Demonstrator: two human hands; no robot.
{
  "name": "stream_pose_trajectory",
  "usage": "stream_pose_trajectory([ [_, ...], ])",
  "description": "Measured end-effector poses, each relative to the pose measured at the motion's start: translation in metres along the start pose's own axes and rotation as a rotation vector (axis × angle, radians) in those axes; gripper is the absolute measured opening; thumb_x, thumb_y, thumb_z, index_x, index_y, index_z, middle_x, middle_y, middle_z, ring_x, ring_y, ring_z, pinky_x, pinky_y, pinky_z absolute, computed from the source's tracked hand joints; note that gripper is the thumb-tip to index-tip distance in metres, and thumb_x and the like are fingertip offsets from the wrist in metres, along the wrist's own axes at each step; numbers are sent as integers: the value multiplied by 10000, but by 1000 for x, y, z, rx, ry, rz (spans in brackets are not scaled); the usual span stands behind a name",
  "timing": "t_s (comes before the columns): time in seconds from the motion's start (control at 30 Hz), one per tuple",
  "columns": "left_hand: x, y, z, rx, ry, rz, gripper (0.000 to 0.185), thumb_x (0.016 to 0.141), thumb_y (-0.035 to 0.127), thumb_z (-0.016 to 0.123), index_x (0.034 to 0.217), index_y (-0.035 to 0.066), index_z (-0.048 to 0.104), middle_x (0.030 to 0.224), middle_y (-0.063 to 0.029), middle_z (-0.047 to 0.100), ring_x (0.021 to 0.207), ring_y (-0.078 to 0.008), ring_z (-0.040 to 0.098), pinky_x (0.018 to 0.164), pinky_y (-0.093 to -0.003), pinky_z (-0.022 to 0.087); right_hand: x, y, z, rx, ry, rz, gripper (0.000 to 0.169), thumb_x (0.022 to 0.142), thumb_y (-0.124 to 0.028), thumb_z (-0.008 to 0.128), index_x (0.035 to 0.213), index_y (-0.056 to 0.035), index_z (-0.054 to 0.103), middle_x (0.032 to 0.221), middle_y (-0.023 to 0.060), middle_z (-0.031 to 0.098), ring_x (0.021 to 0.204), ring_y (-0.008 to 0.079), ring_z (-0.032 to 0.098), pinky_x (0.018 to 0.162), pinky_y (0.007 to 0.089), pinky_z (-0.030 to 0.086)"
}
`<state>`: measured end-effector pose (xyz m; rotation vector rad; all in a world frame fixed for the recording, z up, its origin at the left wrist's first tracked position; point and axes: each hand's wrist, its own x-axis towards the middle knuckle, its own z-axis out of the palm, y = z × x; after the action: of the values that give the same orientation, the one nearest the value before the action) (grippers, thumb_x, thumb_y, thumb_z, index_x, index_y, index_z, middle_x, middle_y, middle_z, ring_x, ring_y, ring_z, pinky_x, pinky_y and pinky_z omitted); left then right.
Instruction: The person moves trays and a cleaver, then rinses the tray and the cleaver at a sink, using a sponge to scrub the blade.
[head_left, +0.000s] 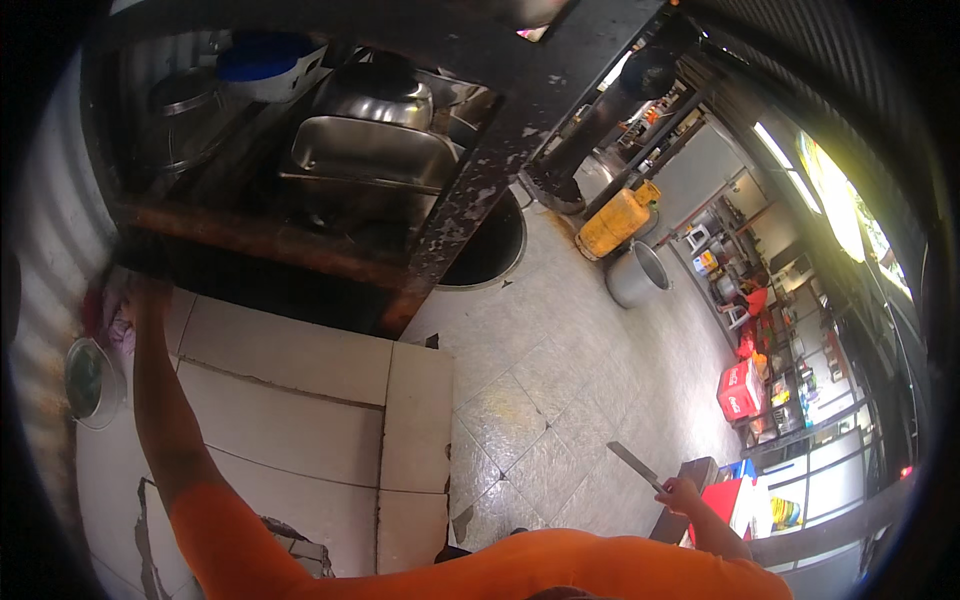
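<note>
My right hand (679, 496) grips the handle of a knife (634, 460), its long flat blade pointing away over the tiled floor. My left arm reaches along the white-tiled counter (285, 405) to the corrugated metal wall. There my left hand (147, 297), blurred and in shadow, is at a crumpled pink cloth (122, 332); whether its fingers hold the cloth cannot be made out. Beside the cloth, against the wall, is a round clear container (86, 381) with something green showing inside.
Above the counter's far end, a dark wooden shelf (277, 244) carries metal basins (375, 150) and a blue-lidded tub (266, 64). On the floor stand a yellow gas cylinder (615, 223) and a metal bucket (637, 276). A red Coca-Cola cooler (741, 390) and a person (756, 300) are farther off.
</note>
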<state>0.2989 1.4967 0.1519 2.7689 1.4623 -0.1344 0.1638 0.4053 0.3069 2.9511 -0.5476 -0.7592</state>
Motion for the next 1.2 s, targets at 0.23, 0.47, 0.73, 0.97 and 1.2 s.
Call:
stream_pose_trajectory([
  [0.23, -70, 29, -11, -121, 161, -30, 422, 954, 354, 503, 1265, 80, 579, 1286, -198, 574, 1158, -383, 592, 979, -504, 493, 8, -21, 5, 63, -74, -87, 393, 782, -401, 785, 976, -66, 718, 766, 131, 714, 647, 248, 684, 645, 377, 550],
  [0.47, -101, 37, 63, -193, 405, 190, 443, 945, 258, 582, 1333, 53, 520, 1295, -213, 537, 1207, -381, 528, 1008, -466, 463, 39, 2, 50, -50, 3, -278, 440, 803, -487, 718, 955, -74, 717, 874, 153, 704, 843, 330, 669, 766, 441, 521],
  [0.73, -305, -25, 69, -1724, 66, 374, 483, 929, 213, 652, 1329, -14, 508, 1359, -147, 530, 1207, -225, 532, 1000, -330, 450, 63, 70, 114, 126, -316, 4, 383, 771, -357, 665, 834, 18, 717, 882, 244, 700, 831, 369, 695, 721, 458, 542],
  [0.97, -540, -87, -64, -2372, 166, -9, 500, 967, 297, 351, 1203, -93, 556, 1218, -217, 611, 1180, -356, 557, 1094, -482, 429, 91, 60, 117, 776, -198, -263, 423, 905, -363, 623, 1098, 14, 611, 843, 226, 674, 683, 351, 657, 629, 445, 513],
  [1.2, -661, -166, -151, -2121, 430, -34, 361, 975, 371, 557, 1188, 80, 588, 1093, -86, 646, 937, -235, 641, 829, -368, 537, 162, 56, 214, 992, -198, -648, 375, 886, -173, 615, 1178, 57, 566, 771, 124, 621, 618, 215, 597, 512, 350, 486],
])
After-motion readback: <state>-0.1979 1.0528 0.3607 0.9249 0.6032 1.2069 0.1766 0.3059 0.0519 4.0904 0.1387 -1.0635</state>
